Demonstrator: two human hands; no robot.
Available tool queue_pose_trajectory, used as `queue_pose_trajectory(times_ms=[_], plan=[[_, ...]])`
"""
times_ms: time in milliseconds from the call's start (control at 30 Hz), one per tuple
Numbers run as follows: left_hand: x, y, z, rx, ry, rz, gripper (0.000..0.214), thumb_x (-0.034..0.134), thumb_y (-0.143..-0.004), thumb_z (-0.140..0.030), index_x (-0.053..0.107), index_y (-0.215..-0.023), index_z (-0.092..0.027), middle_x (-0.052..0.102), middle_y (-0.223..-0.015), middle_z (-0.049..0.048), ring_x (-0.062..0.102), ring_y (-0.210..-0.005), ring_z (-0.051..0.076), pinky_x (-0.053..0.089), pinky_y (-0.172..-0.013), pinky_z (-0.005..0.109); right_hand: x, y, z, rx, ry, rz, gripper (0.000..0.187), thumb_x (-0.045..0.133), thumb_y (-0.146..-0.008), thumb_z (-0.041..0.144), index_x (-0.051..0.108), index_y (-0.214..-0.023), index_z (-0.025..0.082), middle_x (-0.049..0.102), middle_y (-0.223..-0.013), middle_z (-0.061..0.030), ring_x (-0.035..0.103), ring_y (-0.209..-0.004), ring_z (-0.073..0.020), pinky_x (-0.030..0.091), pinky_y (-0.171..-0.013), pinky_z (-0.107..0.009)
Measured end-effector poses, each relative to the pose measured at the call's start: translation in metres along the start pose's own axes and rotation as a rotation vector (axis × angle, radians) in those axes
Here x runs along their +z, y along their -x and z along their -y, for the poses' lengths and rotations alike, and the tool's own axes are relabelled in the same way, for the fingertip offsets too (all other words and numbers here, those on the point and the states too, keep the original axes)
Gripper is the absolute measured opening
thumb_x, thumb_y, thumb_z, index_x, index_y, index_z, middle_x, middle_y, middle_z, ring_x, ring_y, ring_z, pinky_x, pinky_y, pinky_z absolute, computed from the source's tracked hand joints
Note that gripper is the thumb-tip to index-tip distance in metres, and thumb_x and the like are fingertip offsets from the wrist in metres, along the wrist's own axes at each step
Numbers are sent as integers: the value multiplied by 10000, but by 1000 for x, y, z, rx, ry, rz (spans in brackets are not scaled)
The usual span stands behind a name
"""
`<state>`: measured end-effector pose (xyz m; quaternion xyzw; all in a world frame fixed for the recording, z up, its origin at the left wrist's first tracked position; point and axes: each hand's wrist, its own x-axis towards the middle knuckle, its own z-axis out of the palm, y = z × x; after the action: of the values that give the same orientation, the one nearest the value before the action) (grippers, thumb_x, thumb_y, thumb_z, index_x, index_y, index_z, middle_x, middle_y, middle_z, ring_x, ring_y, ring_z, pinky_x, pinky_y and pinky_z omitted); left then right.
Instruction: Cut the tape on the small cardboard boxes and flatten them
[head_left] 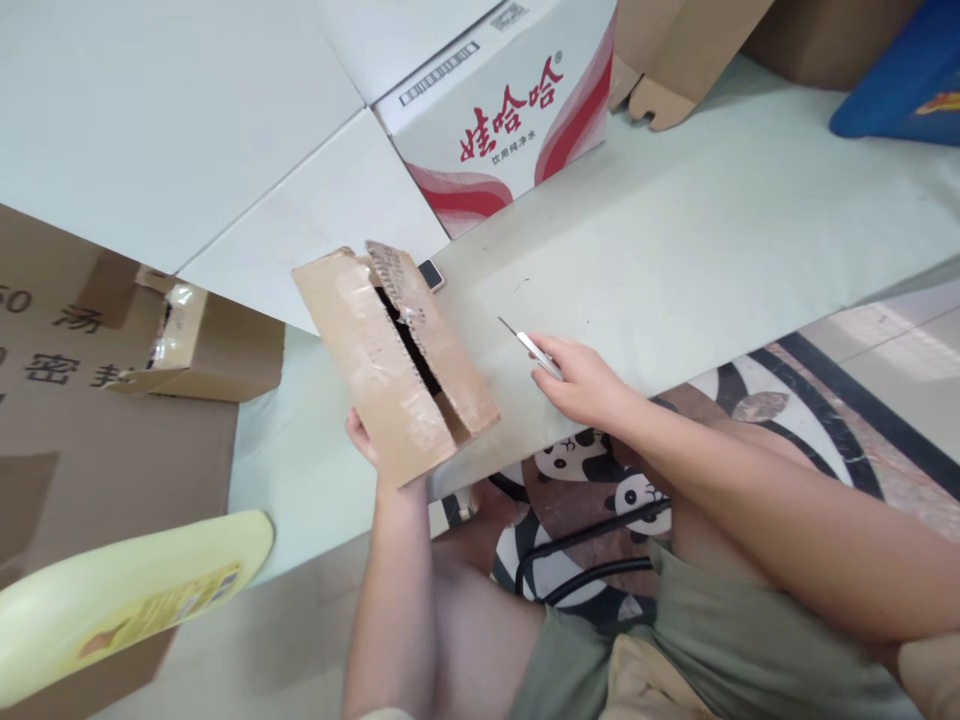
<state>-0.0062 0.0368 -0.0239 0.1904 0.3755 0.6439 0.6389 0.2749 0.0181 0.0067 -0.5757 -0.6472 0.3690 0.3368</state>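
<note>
Cardboard box (pixel 390 370) with a taped, slit top sits tilted at the table (pixel 675 250) edge, gripped from below by the left hand (pixel 361 435). Just beside it, the right hand (pixel 585 385) clenches a thin knife (pixel 529 345).

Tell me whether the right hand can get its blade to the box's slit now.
Probably yes: the right hand holds the blade just beside the box, only bare table lies between, and the left hand holds the box slit-side up.
</note>
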Motion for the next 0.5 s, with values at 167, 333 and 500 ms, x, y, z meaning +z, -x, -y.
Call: queue_pose_trajectory(times_ms=[167, 333, 500], plan=[[11, 4, 3, -2, -42, 41, 429, 563, -833, -536, 703, -1082, -217, 762, -1014, 44, 702, -963, 240, 530, -955, 413, 7, 2, -5, -58, -30, -101, 481, 546, -811, 284, 572, -1281, 185, 556, -1292, -162, 541, -1214, -308, 442, -1018, -480], [29, 9, 8, 92, -99, 34, 498, 616, -786, -585, 681, -1141, -242, 700, -1222, 39, 610, -1191, 266, 480, -1027, 427, 6, 12, 9, -406, -187, -154, 284, 513, -845, 230, 639, -1099, 229, 632, -1086, -92, 611, -1048, -238, 484, -951, -432], [29, 8, 7, 93, -150, 22, 537, 605, -777, -623, 669, -1168, -260, 665, -1285, 45, 596, -1211, 283, 495, -1001, 435, 9, 13, 8, -512, -90, -199, 365, 519, -846, 214, 640, -1186, 264, 606, -1138, -100, 580, -1066, -256, 468, -949, -460]])
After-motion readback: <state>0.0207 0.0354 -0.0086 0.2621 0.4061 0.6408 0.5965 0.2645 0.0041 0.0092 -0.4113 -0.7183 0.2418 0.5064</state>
